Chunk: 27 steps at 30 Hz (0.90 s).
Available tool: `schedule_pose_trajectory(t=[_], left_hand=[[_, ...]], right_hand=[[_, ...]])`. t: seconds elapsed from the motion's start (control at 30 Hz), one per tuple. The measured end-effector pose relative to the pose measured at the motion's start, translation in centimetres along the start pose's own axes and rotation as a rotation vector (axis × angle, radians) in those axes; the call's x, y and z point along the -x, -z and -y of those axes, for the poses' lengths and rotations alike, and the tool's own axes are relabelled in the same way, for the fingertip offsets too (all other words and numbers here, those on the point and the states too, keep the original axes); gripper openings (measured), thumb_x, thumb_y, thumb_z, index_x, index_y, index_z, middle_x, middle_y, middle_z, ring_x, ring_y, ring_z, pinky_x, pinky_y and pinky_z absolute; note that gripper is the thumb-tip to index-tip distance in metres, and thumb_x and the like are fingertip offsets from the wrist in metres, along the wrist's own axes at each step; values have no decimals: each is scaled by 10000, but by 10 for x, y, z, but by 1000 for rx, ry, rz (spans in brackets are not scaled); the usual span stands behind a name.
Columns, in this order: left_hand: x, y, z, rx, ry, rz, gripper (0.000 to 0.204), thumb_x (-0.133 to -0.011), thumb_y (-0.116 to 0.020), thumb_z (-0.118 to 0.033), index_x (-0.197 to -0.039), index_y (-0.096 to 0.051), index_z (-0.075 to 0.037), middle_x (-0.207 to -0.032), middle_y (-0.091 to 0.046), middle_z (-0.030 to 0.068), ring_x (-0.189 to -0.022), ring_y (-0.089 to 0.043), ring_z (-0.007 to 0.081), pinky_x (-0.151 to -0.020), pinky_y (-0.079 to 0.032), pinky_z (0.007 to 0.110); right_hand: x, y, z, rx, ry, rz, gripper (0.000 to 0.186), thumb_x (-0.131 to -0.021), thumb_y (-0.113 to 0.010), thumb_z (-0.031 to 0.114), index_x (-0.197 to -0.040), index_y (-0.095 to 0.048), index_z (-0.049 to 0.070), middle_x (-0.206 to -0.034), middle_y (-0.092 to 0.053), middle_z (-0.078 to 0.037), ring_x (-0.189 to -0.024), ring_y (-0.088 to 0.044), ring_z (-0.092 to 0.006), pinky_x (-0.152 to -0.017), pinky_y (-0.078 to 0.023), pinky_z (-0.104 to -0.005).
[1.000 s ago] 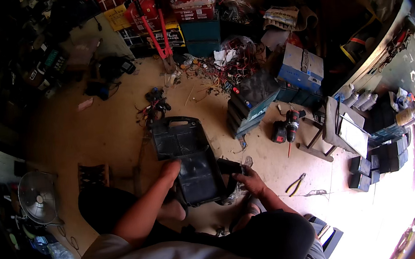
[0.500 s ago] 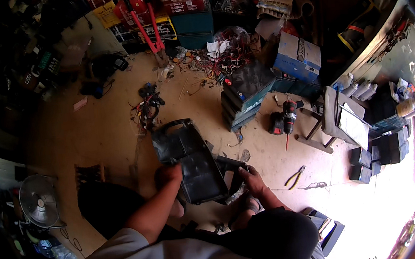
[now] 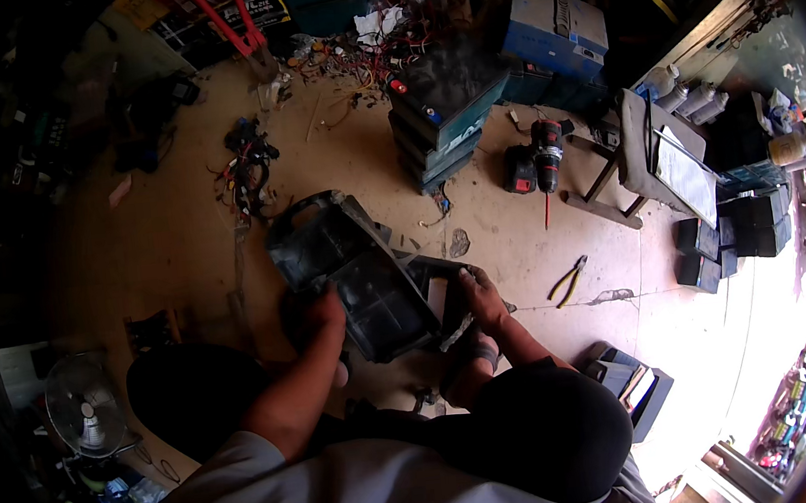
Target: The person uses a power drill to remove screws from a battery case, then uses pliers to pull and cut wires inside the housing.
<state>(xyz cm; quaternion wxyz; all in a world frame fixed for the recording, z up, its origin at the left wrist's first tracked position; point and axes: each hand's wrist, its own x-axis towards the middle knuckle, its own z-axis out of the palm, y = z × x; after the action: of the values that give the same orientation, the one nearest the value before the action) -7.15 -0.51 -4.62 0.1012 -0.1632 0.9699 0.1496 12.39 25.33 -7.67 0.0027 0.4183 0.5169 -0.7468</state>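
A black plastic shell (image 3: 362, 275) with a carry-handle slot at its far end and shallow panels hangs tilted between my knees. My left hand (image 3: 319, 316) is closed around its left edge; the fingers are partly hidden in shadow. To the right, a black plastic frame piece (image 3: 436, 270) adjoins the shell; I cannot tell whether the two are joined. My right hand (image 3: 482, 297) grips the outer end of that piece, thumb on top.
On the floor to the right lie yellow-handled pliers (image 3: 568, 281) and a cordless drill (image 3: 541, 156). Stacked dark batteries (image 3: 448, 116) stand ahead, near a small stool (image 3: 641, 156). Tangled wires (image 3: 247, 165) lie at the left, a fan (image 3: 85, 403) beyond my left knee.
The view has shifted, so the floor things sit higher and slightly left. The shell has turned a little, and both hands keep their hold on the black plastic.
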Motion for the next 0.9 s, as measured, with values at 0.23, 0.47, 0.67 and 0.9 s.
schedule_pose_trajectory(t=[0.23,0.47,0.67,0.9], left_hand=[[31,3,-45,156,118,278,723,-982,-553,-544,-1424,-557,28,-1460,-580,204,-1294,-595,340,-1051,-493,394],[-4,-74,-5,864,340,618,655,-1015,-513,-518,-1477,-520,-54,-1437,-594,106,-1271,-588,280,-1091,-459,411],[5,-74,-6,1024,376,718,649,-995,-553,-523,-1478,-524,-91,-1439,-588,86,-1282,-575,282,-1080,-459,431],[28,-31,-26,731,186,744,728,-949,-666,-512,-1501,-494,-70,-1463,-562,107,-1284,-558,269,-1085,-433,413]], right_hand=[[8,13,-26,9,0,-70,654,-1031,-631,323,-1530,-395,-28,-1361,-626,-176,-1211,-609,-220,-1018,-497,-322],[1,47,-48,162,102,-313,510,-992,-653,266,-1388,-574,-46,-1231,-701,-234,-1142,-679,-272,-985,-526,-344],[36,97,-40,325,125,-738,449,-959,-653,231,-1305,-617,-53,-1188,-720,-241,-1103,-705,-331,-980,-527,-388],[100,137,-101,-237,-57,-849,451,-987,-657,200,-1339,-584,-73,-1056,-723,-152,-869,-711,-199,-754,-565,-310]])
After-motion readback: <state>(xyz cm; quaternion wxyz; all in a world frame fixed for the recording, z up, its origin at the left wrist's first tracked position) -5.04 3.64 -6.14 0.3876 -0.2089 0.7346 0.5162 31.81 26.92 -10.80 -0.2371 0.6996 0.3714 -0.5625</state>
